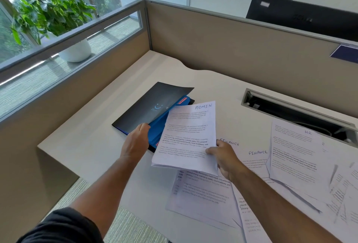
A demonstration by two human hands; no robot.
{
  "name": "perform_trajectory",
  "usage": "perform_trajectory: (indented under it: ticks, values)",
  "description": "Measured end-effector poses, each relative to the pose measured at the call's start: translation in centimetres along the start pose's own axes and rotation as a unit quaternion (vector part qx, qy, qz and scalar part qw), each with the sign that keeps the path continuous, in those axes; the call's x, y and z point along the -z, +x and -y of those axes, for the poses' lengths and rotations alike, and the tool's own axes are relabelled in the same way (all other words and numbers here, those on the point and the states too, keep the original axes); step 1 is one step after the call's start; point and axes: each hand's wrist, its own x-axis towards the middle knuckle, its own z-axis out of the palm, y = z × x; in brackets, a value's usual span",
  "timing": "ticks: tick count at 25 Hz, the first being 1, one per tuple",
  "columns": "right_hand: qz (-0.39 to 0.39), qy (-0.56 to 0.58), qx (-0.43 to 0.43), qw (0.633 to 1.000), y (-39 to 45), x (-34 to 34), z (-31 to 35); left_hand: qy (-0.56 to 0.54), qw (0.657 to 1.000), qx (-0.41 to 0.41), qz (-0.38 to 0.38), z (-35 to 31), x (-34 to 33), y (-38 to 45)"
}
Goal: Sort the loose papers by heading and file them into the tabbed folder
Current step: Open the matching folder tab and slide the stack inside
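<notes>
Right hand (224, 155) pinching ADMIN papers (188, 136), left hand (136, 140) lifting cover (153, 105)

Two hands in view: left hand (136, 139), right hand (225, 155). One tabbed folder (153, 105), black cover, blue dividers inside; two red tabs showed. One sheaf headed ADMIN (188, 136), sheet count unclear. Two sheets headed FINANCE (257, 153) lay on table (93, 142). One sheet headed HR (296, 157). More loose papers toward right edge, blurred, number unclear. One potted plant (75, 50). One monitor (302, 16).
</notes>
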Motion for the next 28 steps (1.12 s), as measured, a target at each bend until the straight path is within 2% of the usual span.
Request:
perform_trajectory:
  ticks: [4, 12, 16, 18, 23, 28]
  values:
    - [-0.019, -0.007, -0.008, 1.0, 2.7, -2.1, 2.0, -0.011, 1.0, -0.009, 0.008, -0.4, 0.9, -0.2]
    - [-0.147, -0.064, 0.061, 0.985, 5.2, -6.9, 2.9, -0.011, 0.999, -0.002, 0.034, 0.5, 1.3, 0.1]
    - [-0.192, -0.057, 0.057, 0.978, 5.0, -8.8, 2.6, -0.017, 0.999, -0.012, 0.03, 0.3, 1.7, 0.0]
    - [-0.176, -0.04, 0.046, 0.983, 5.2, -9.7, 2.2, -0.02, 0.999, -0.023, 0.019, 0.1, 2.0, -0.2]
    - [-0.049, -0.045, 0.004, 0.998, 6.2, -11.8, 1.4, -0.029, 0.999, -0.032, 0.001, -0.4, 2.0, -0.5]
    - [-0.032, -0.093, 0.027, 0.995, 7.3, -12.7, 1.6, -0.03, 0.999, -0.036, -0.005, -0.5, 2.2, -0.6]
